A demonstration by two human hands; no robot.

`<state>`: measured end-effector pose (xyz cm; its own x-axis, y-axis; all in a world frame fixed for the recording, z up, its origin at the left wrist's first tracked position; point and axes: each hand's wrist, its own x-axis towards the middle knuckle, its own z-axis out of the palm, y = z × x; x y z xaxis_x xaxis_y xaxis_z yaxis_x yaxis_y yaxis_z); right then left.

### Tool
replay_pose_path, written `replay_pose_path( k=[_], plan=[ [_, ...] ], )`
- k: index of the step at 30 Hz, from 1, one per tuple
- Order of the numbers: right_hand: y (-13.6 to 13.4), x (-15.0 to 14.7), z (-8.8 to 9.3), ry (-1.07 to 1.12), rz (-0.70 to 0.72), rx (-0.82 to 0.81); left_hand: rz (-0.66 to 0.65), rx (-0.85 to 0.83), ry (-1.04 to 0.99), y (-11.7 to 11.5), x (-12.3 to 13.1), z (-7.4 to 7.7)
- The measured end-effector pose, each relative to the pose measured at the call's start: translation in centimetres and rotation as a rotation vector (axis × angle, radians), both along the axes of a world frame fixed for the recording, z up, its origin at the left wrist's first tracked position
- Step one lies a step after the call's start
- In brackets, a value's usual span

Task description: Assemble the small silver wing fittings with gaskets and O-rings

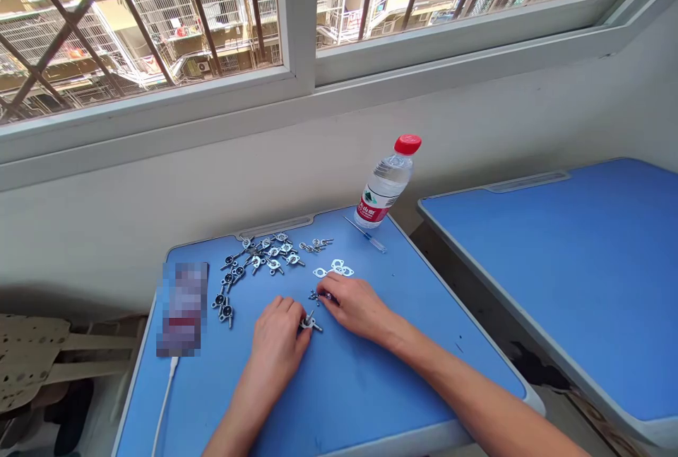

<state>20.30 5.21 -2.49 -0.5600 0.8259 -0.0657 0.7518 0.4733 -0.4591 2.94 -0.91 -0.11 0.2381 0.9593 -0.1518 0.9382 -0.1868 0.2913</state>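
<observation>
Blue desk top [344,386] is lying under both my arms, pushed against a white wall below a barred window [296,12]. Between my hands a small metal fitting [308,323] is sitting on the desk, and my left hand [278,344] is curling around it, fingertips pinching it. My right hand [354,305] is lying palm down just beyond it, fingertips touching another small metal piece [316,296]; I cannot tell whether it is gripping that piece. A few flat plates [333,270] are lying just past my right fingertips. A loose scatter of fittings [254,259] is spreading out beyond my left hand. Left of that hand, a blurred flat object [183,309] is trailing a white cable [165,393] toward me. Well beyond my right hand, a water bottle [386,185] with a red cap is standing near the wall, a thin clear tool [367,234] lying beside it. A second blue desk [556,266] is standing off to my right, across a gap.
</observation>
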Motion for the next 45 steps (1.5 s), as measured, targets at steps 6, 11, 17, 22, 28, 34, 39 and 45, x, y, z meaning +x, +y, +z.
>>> replay_pose_path(
  k=[6, 11, 17, 22, 28, 34, 39, 45],
  plan=[
    [0.0, 0.0, -0.4, 0.001, 0.002, 0.025, 0.010, -0.041, 0.019, 0.1, 0.0, 0.1],
    [0.2, 0.6, 0.0, 0.174, -0.053, -0.021, 0.019, -0.055, 0.022, 0.0, 0.1, 0.2],
    [-1.0, 0.7, 0.7, 0.457, 0.020, -0.103, 0.026, -0.078, 0.020, -0.1, 0.1, 0.1],
    [-2.1, 0.2, 0.8, 0.428, 0.061, -0.148, 0.029, -0.069, 0.020, 0.0, 0.1, -0.3],
    [-2.4, -0.1, 0.1, 0.381, 0.075, -0.108, 0.021, -0.062, 0.013, 0.0, 0.0, -0.7],
    [-2.6, -0.2, -0.7, 0.306, 0.127, -0.018, 0.013, -0.054, 0.012, -0.2, 0.0, -0.8],
    [-2.8, -0.3, -1.7, 0.251, 0.188, 0.160, 0.011, -0.054, 0.002, -0.2, 0.0, -0.6],
    [-2.9, -0.2, -2.4, 0.230, 0.205, 0.255, 0.009, -0.063, 0.008, 0.0, 0.1, -0.5]
  ],
)
